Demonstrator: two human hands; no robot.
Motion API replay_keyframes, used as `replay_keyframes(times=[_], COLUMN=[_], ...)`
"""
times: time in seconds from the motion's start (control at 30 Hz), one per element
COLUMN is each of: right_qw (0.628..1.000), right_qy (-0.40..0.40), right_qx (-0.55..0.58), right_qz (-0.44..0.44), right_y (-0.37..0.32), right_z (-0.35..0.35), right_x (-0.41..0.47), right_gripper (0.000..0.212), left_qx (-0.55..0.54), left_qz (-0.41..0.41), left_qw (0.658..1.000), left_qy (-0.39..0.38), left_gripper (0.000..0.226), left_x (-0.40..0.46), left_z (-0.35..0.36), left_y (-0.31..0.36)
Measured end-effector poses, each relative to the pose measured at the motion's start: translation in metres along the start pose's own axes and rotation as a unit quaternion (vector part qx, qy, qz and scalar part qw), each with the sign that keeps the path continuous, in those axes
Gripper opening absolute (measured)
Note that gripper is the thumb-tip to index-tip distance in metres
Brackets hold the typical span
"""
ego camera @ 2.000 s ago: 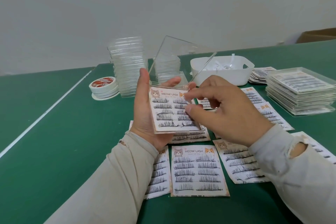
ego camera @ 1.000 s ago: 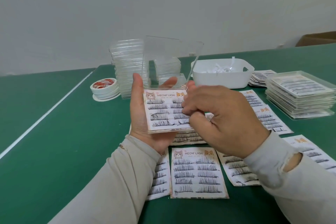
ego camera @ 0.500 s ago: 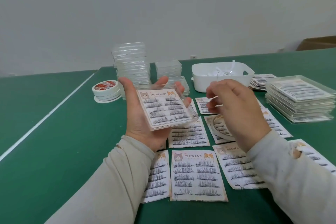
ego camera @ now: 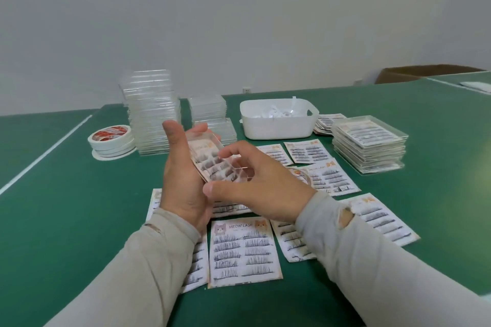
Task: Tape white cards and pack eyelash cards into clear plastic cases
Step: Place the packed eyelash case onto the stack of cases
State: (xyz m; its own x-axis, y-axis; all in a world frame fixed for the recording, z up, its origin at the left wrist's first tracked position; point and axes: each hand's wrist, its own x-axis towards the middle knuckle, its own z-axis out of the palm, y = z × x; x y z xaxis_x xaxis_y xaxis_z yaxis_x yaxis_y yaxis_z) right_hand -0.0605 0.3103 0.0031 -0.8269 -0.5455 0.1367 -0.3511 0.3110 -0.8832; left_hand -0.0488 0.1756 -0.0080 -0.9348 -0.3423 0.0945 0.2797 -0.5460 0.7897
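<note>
Eyelash card (ego camera: 212, 164) now sits sealed in its clear case (ego camera: 225, 159), lid shut since a second ago; left hand (ego camera: 183, 186) grips it, right hand (ego camera: 255, 188) pinches its edge above the table (ego camera: 66, 220), ready for stacking.

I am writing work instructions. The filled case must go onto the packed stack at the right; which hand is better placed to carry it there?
Right hand: it touches the filled case and is nearer the packed stack. The left hand would cross over.
</note>
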Motion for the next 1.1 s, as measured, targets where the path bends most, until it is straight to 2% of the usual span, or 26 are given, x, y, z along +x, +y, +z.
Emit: replay_keyframes(times=[0.07, 0.13, 0.23, 0.33, 0.4, 0.47, 0.53, 0.8, 0.93, 1.03, 1.1], right_qw=[0.997, 0.985, 0.959, 0.909, 0.867, 0.845, 0.838, 0.851, 0.853, 0.835, 0.827], right_qy=[0.049, 0.099, 0.143, 0.245, 0.294, 0.288, 0.263, 0.208, 0.189, 0.225, 0.29], right_qx=[-0.055, -0.139, -0.243, -0.326, -0.371, -0.386, -0.392, -0.381, -0.377, -0.417, -0.442], right_qz=[-0.008, -0.001, 0.028, 0.085, 0.154, 0.233, 0.275, 0.297, 0.308, 0.279, 0.192], right_y=[-0.002, -0.005, -0.009, -0.005, 0.003, 0.013, 0.022, 0.038, 0.038, 0.03, 0.023], right_z=[0.003, -0.007, -0.051, -0.118, -0.158, -0.184, -0.195, -0.199, -0.198, -0.188, -0.174], right_x=[-0.004, -0.01, -0.02, -0.025, -0.025, -0.023, -0.021, -0.015, -0.018, -0.022, -0.022], right_gripper=[0.054, 0.061, 0.065, 0.056, 0.058, 0.063, 0.065, 0.069, 0.079, 0.095, 0.088], left_qx=[0.018, 0.029, 0.106, 0.146, 0.167, 0.183, 0.189, 0.199, 0.201, 0.197, 0.189], left_qz=[-0.013, -0.02, 0.025, 0.049, 0.05, 0.054, 0.058, 0.064, 0.067, 0.066, 0.065], left_qw=[1.0, 0.999, 0.993, 0.988, 0.985, 0.981, 0.98, 0.977, 0.977, 0.978, 0.979], left_qy=[-0.009, -0.036, -0.043, -0.005, 0.009, 0.015, 0.017, 0.032, 0.034, 0.038, 0.044], left_gripper=[0.08, 0.068, 0.05, 0.03, 0.026, 0.027, 0.028, 0.024, 0.024, 0.024, 0.024], left_x=[-0.002, -0.003, -0.002, 0.001, 0.002, 0.001, 0.0, 0.0, 0.001, 0.002, 0.003], left_z=[0.002, 0.005, 0.003, -0.001, -0.003, -0.003, -0.003, -0.001, -0.002, -0.002, -0.003], left_y=[0.0, -0.002, -0.005, -0.004, -0.004, -0.005, -0.005, -0.002, -0.003, -0.002, -0.002])
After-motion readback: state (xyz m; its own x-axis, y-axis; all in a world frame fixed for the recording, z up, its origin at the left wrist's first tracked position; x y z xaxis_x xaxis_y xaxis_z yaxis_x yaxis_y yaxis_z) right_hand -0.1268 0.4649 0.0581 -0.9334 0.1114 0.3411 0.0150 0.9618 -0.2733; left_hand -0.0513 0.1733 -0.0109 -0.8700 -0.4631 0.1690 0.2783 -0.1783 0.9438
